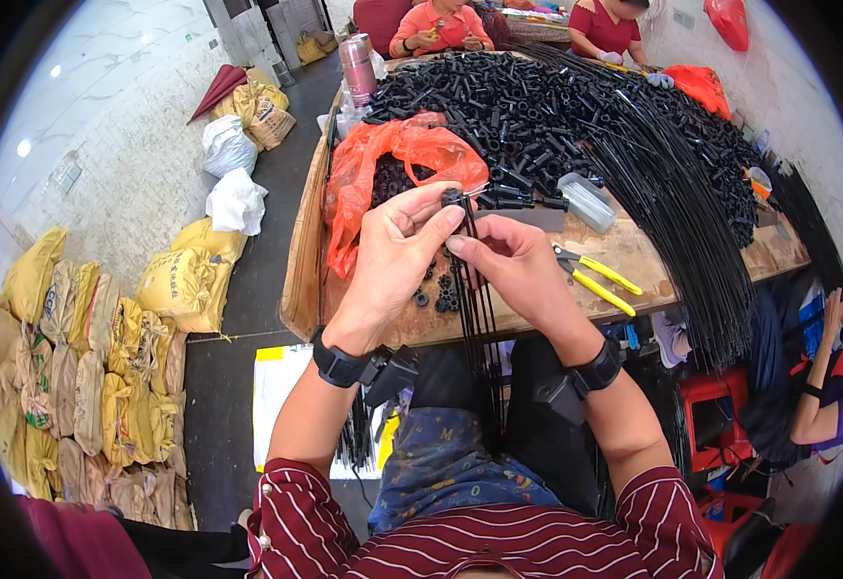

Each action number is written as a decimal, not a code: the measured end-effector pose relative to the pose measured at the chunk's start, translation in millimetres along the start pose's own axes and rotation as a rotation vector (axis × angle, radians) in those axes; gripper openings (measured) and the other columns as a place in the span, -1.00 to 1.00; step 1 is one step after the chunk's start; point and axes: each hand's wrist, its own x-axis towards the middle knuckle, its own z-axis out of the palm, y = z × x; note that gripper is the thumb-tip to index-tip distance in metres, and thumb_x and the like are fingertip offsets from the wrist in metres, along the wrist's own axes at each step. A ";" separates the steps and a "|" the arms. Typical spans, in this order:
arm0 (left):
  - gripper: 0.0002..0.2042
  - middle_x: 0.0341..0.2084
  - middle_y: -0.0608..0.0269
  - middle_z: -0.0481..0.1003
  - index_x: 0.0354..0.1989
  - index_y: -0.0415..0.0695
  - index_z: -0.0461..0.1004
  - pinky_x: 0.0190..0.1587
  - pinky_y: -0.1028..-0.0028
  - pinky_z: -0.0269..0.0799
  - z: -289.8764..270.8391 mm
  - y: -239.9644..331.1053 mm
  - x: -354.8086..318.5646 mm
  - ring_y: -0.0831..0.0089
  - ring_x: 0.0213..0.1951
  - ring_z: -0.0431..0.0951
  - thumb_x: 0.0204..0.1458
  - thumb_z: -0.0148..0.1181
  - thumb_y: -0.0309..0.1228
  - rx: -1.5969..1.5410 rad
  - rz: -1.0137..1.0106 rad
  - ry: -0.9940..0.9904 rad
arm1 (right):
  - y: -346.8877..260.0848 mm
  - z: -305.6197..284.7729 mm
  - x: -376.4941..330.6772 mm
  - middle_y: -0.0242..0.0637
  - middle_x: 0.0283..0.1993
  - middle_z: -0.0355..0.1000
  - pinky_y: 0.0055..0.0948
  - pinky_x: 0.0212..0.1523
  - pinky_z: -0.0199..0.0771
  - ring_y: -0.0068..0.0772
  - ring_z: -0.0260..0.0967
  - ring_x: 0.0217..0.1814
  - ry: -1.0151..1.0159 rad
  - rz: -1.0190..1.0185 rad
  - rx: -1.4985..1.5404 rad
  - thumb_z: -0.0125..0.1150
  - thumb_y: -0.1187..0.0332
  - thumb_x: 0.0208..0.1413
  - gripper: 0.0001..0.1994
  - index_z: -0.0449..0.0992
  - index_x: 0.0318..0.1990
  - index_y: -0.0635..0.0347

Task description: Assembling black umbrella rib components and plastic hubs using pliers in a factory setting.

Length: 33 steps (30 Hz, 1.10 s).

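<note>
Pale walls [117, 145] and a dark floor [259, 265] surround a wooden bench [302, 253]. Along the left side of the room stand stacked sacks [83, 386], with a yellow sack [185, 288] and white bags [236, 203] farther back. Across the far part of the bench spreads a heap of short black tubes [484, 96]; to its right, long black rods [696, 232] fan over the near edge.

Just in front of the person, a bundle of thin black rods [480, 328] hangs down past the near edge. The left hand [404, 241] grasps its top end, fingers bent around a black end piece [452, 197]. The right hand [516, 265] pinches the rods just below, thumb against fingers.

Left of the hands lies a red plastic bag [349, 183]; beneath them are small black rings [447, 297]. To the right rest yellow-handled pliers [603, 292], with a clear plastic box [585, 205] farther back. Two people [441, 31] sit at the far side.
</note>
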 end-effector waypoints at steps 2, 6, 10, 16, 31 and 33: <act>-0.65 -0.16 0.10 0.55 0.07 -0.29 0.40 -0.02 0.49 0.44 -0.5 -0.5 0.4 0.49 -0.12 0.54 0.08 0.19 -0.52 0.003 -0.020 0.002 | 7.8 -1.2 1.4 -0.35 -0.53 0.42 -0.56 -0.46 0.28 -0.65 0.28 -0.51 0.021 -0.070 -0.083 0.22 0.31 0.14 -0.79 0.52 -0.26 0.31; -0.65 -0.16 0.07 0.55 0.06 -0.29 0.39 0.00 0.47 0.44 -5.4 -0.2 -0.5 0.45 -0.10 0.55 0.09 0.18 -0.50 -0.037 0.003 -0.017 | 7.6 -6.4 1.0 -0.13 -0.50 0.43 -0.41 -0.41 0.32 -0.50 0.31 -0.48 0.032 -0.185 -0.221 0.18 0.27 0.15 -0.74 0.52 -0.20 0.34; -0.66 -0.17 0.09 0.55 0.06 -0.30 0.37 0.00 0.48 0.44 -6.3 1.3 -1.0 0.43 -0.11 0.55 0.10 0.17 -0.50 -0.030 -0.039 -0.021 | 1.9 -7.1 -1.4 -0.44 -0.44 0.44 -0.64 -0.42 0.49 -0.72 0.39 -0.41 -0.006 -0.087 -0.284 0.13 0.30 0.22 -0.76 0.52 -0.18 0.34; -0.68 -0.19 0.16 0.53 0.05 -0.31 0.35 -0.05 0.50 0.46 2.3 -3.1 0.1 0.48 -0.13 0.53 0.14 0.13 -0.49 0.025 0.060 -0.021 | 2.8 0.2 -1.7 -0.16 -0.52 0.48 -0.46 -0.46 0.34 -0.56 0.37 -0.51 0.141 -0.035 -0.204 0.27 0.25 0.08 -0.76 0.57 -0.33 0.30; -0.70 -0.15 0.25 0.50 0.09 -0.22 0.33 -0.12 0.58 0.43 8.4 1.8 3.8 0.57 -0.15 0.49 0.19 0.04 -0.46 -0.095 0.017 -0.047 | -2.0 7.5 -8.3 -0.17 -0.48 0.49 -0.42 -0.46 0.41 -0.37 0.47 -0.50 0.346 -0.270 -0.319 0.34 0.34 0.00 -0.80 0.45 -0.42 0.27; -0.68 -0.12 0.25 0.48 0.11 -0.22 0.31 -0.11 0.57 0.42 8.5 -0.7 3.1 0.56 -0.14 0.48 0.19 0.04 -0.46 -0.108 0.016 -0.058 | -0.7 3.7 -7.6 -0.19 -0.49 0.51 -0.45 -0.44 0.42 -0.42 0.48 -0.49 0.293 -0.218 -0.301 0.34 0.36 -0.01 -0.81 0.47 -0.41 0.28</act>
